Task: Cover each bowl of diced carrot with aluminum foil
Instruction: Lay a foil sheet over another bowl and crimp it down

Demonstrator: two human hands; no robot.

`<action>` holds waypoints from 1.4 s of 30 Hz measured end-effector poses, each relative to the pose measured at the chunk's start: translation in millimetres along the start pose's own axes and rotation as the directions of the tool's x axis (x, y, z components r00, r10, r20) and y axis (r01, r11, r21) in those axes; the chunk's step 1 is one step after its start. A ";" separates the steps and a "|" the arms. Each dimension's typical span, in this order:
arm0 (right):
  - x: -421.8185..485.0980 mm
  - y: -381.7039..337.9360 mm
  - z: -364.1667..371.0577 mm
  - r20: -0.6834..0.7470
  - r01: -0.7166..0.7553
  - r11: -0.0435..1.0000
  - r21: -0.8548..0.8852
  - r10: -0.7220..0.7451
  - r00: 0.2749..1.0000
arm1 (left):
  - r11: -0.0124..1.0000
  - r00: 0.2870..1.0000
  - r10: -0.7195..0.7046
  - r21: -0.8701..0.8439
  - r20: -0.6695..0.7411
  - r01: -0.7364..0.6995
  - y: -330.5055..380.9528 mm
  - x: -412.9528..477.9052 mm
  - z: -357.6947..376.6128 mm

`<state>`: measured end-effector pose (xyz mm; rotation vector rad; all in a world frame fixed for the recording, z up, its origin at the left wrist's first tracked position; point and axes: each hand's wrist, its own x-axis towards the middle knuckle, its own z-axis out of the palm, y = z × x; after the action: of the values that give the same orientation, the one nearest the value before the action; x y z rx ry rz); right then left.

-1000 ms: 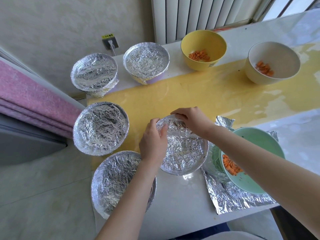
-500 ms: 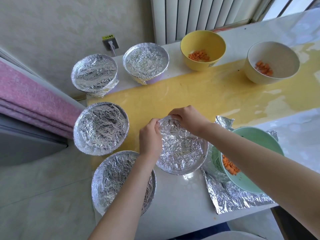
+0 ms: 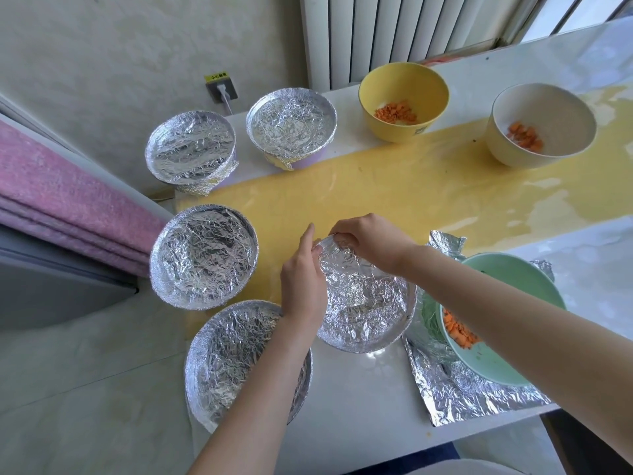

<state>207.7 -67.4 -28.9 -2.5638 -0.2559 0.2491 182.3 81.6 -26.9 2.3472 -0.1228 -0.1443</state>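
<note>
A foil-covered bowl [image 3: 366, 303] stands in the middle of the counter. My left hand [image 3: 303, 279] grips its left rim, thumb on the foil and index finger sticking up. My right hand [image 3: 373, 241] curls over the far rim and pinches the foil edge there. Several other foil-covered bowls sit at the left: two at the back [image 3: 191, 150] [image 3: 291, 121], one mid-left [image 3: 203, 258], one near [image 3: 236, 358]. Diced carrot lies uncovered in a yellow bowl [image 3: 404, 80], a cream bowl [image 3: 543, 108] and a green bowl [image 3: 507, 275].
The green bowl rests on a loose foil sheet [image 3: 462, 389] at the counter's near right edge. A yellow strip [image 3: 411, 190] runs across the counter. A radiator [image 3: 394, 32] and a wall socket [image 3: 222, 90] are behind, and pink folded fabric [image 3: 61, 200] lies at the left.
Both hands have worked along the rim toward the bowl's far edge. My left hand slid up the left side and its index finger has lifted; the foil edge there is folded tighter.
</note>
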 end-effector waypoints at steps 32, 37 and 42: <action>-2.3 -1.7 7.2 0.071 -0.131 0.981 -0.145 0.142 0.987 | 0.991 0.999 0.034 0.131 0.039 -0.039 -4.8 5.4 2.2; 0.3 -0.5 8.2 0.097 -0.157 0.987 -0.042 0.161 0.982 | 0.990 0.999 0.037 0.133 0.037 -0.041 -4.8 3.7 2.5; -2.7 -3.0 9.3 0.098 -0.152 0.986 -0.065 0.157 0.983 | 0.989 0.998 -0.001 0.146 0.059 -0.008 -5.4 4.3 3.4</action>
<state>202.5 -60.8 -34.6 -2.6345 -0.1029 0.4392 186.3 82.4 -33.4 2.4894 -0.1712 -0.2089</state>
